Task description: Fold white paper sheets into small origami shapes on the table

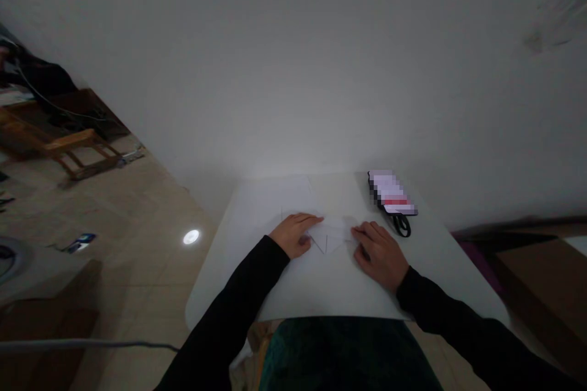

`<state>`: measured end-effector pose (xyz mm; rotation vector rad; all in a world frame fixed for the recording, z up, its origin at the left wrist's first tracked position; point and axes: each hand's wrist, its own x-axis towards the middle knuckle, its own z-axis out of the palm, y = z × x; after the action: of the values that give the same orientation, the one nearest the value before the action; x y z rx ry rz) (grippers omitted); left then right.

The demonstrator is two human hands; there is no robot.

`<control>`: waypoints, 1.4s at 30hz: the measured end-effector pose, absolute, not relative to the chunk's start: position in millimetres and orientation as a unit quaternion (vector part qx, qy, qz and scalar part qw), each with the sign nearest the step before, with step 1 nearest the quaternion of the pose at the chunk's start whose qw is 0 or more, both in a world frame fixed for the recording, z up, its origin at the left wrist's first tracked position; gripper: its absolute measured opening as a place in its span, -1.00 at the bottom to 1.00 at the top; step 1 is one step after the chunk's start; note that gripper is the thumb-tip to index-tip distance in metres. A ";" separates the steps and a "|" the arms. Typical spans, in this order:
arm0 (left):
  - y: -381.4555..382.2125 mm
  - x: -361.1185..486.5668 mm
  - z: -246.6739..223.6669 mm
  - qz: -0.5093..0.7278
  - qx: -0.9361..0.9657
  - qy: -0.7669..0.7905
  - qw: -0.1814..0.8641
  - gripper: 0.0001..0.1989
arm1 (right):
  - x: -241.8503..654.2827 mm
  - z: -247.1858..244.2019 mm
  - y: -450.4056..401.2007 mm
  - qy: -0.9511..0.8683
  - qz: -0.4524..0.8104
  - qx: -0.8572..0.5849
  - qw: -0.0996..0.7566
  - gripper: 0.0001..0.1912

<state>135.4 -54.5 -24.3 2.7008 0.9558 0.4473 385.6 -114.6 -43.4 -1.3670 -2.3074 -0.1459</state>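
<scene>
A small folded sheet of white paper (326, 241) lies on the white table in front of me, its lower side coming to a point with crease lines in it. My left hand (296, 235) holds its left side, index finger along the upper edge and thumb curled lower down. At the opposite side, my right hand (380, 253) pinches the paper's right end between thumb and fingers. The fingertips partly cover both ends of the paper. Left of it, larger flat white sheets (261, 214) rest on the tabletop.
A phone (392, 192) with a blurred screen and a black strap (402, 226) lies at the table's (330, 299) back right. A pale wall (293, 73) rises behind. Wooden furniture (77, 140) stands on the tiled floor at left; a cardboard box (545, 281) sits at right.
</scene>
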 end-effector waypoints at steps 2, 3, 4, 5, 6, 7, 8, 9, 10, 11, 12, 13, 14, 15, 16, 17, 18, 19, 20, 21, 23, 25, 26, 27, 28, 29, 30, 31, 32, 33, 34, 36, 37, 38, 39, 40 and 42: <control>-51.2 135.0 -25.2 0.161 0.924 0.326 0.122 -0.50 | 384.7 -42.0 -114.8 -0.839 -0.047 -0.495 0.222 -0.67; -50.3 135.3 -25.4 0.165 0.924 0.324 0.121 -0.54 | 384.5 -41.6 -114.7 -0.839 -0.045 -0.494 0.222 -0.66; -49.9 135.8 -25.6 0.168 0.924 0.322 0.119 -0.58 | 384.5 -41.3 -114.2 -0.840 -0.044 -0.492 0.225 -0.64; -50.0 136.5 -25.6 0.171 0.925 0.319 0.118 -0.60 | 384.5 -41.1 -113.2 -0.841 -0.042 -0.489 0.229 -0.62; -50.4 137.4 -25.5 0.173 0.925 0.317 0.119 -0.61 | 384.5 -41.1 -111.8 -0.843 -0.040 -0.482 0.235 -0.60; -51.3 138.2 -25.1 0.175 0.925 0.315 0.121 -0.60 | 384.4 -41.2 -109.8 -0.848 -0.038 -0.472 0.240 -0.59; -52.5 139.1 -24.6 0.176 0.925 0.313 0.125 -0.58 | 384.1 -41.3 -107.4 -0.856 -0.037 -0.455 0.244 -0.60; -53.8 139.7 -23.8 0.177 0.925 0.312 0.129 -0.55 | 383.6 -41.7 -104.8 -0.867 -0.038 -0.433 0.245 -0.61; -55.3 140.2 -22.7 0.178 0.924 0.310 0.134 -0.51 | 382.9 -42.2 -102.2 -0.881 -0.043 -0.405 0.242 -0.63; -56.9 140.5 -21.5 0.177 0.924 0.309 0.139 -0.48 | 382.1 -43.0 -100.0 -0.895 -0.053 -0.377 0.234 -0.64; -58.4 140.5 -20.3 0.176 0.924 0.307 0.143 -0.45 | 381.2 -43.8 -98.3 -0.907 -0.069 -0.349 0.226 -0.65; -59.8 140.4 -19.1 0.175 0.924 0.306 0.146 -0.43 | 380.3 -44.9 -97.2 -0.915 -0.091 -0.327 0.220 -0.66; -61.1 140.2 -18.1 0.175 0.925 0.304 0.147 -0.41 | 379.6 -45.9 -96.6 -0.918 -0.116 -0.311 0.215 -0.67; -62.2 140.1 -17.4 0.175 0.925 0.303 0.147 -0.39 | 379.2 -47.0 -96.6 -0.919 -0.141 -0.301 0.212 -0.68; -63.0 140.0 -17.1 0.176 0.926 0.302 0.145 -0.38 | 379.2 -48.1 -96.7 -0.918 -0.160 -0.296 0.210 -0.69; -63.6 140.1 -17.2 0.177 0.926 0.302 0.141 -0.37 | 379.7 -49.1 -96.8 -0.917 -0.171 -0.294 0.208 -0.69; -63.8 140.5 -17.9 0.179 0.926 0.303 0.137 -0.37 | 380.7 -50.1 -96.5 -0.917 -0.174 -0.295 0.205 -0.68; -63.7 141.0 -19.0 0.181 0.925 0.307 0.131 -0.39 | 382.0 -50.9 -95.8 -0.916 -0.171 -0.300 0.204 -0.67; -63.3 141.8 -20.4 0.185 0.924 0.312 0.123 -0.42 | 383.4 -51.5 -94.5 -0.914 -0.167 -0.308 0.206 -0.66; -62.4 142.6 -22.1 0.192 0.922 0.318 0.112 -0.48 | 384.5 -51.7 -92.6 -0.910 -0.164 -0.318 0.211 -0.66; -60.1 144.1 -25.7 0.209 0.917 0.331 0.077 -0.63 | 383.8 -49.8 -88.1 -0.902 -0.167 -0.331 0.222 -0.70; -57.9 144.6 -28.4 0.225 0.914 0.336 0.029 -0.73 | 377.1 -44.0 -83.5 -0.901 -0.176 -0.322 0.233 -0.74; -57.2 144.2 -29.1 0.236 0.913 0.334 0.004 -0.76 | 371.2 -39.8 -81.4 -0.902 -0.177 -0.313 0.238 -0.75; -57.0 143.3 -29.3 0.248 0.910 0.331 -0.021 -0.77 | 363.9 -35.1 -79.6 -0.903 -0.177 -0.300 0.253 -0.75; -57.4 141.9 -29.1 0.263 0.906 0.328 -0.044 -0.79 | 355.7 -30.3 -77.9 -0.902 -0.173 -0.290 0.270 -0.76; -58.2 140.2 -28.5 0.282 0.900 0.326 -0.062 -0.79 | 347.3 -25.7 -76.3 -0.900 -0.164 -0.281 0.289 -0.76; -59.3 138.2 -27.6 0.302 0.893 0.325 -0.076 -0.78 | 339.2 -21.6 -74.9 -0.895 -0.154 -0.278 0.314 -0.77; -60.6 136.0 -26.5 0.322 0.884 0.328 -0.087 -0.77 | 332.3 -18.3 -73.5 -0.889 -0.136 -0.281 0.335 -0.79; -61.8 134.0 -25.4 0.340 0.876 0.331 -0.093 -0.76 | 326.8 -15.9 -72.3 -0.883 -0.117 -0.287 0.354 -0.80; -62.8 132.3 -24.3 0.351 0.870 0.333 -0.096 -0.75 | 323.3 -14.4 -71.2 -0.877 -0.102 -0.292 0.367 -0.81; -63.3 131.0 -23.4 0.359 0.866 0.334 -0.097 -0.74 | 321.6 -13.7 -70.2 -0.873 -0.090 -0.298 0.375 -0.81; -62.9 129.6 -22.0 0.362 0.864 0.337 -0.097 -0.72 | 323.0 -14.1 -68.7 -0.867 -0.084 -0.307 0.383 -0.81; -62.1 129.2 -21.3 0.361 0.864 0.337 -0.096 -0.72 | 325.3 -14.7 -68.2 -0.865 -0.086 -0.312 0.385 -0.81; -61.0 128.8 -20.7 0.362 0.864 0.337 -0.096 -0.74 | 328.1 -15.4 -67.9 -0.861 -0.090 -0.316 0.387 -0.82; -59.8 128.1 -19.9 0.367 0.861 0.337 -0.098 -0.76 | 330.8 -16.0 -67.7 -0.858 -0.094 -0.320 0.392 -0.82; -58.7 127.2 -19.0 0.377 0.856 0.338 -0.101 -0.77 | 333.2 -16.4 -67.7 -0.853 -0.099 -0.321 0.399 -0.82; -57.0 124.2 -17.4 0.401 0.843 0.342 -0.109 -0.79 | 336.3 -16.6 -68.2 -0.843 -0.106 -0.320 0.419 -0.82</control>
<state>124.2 -57.0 -17.4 2.8485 1.1563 1.3552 336.3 -68.2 -16.6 -0.8017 -2.1148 -0.2650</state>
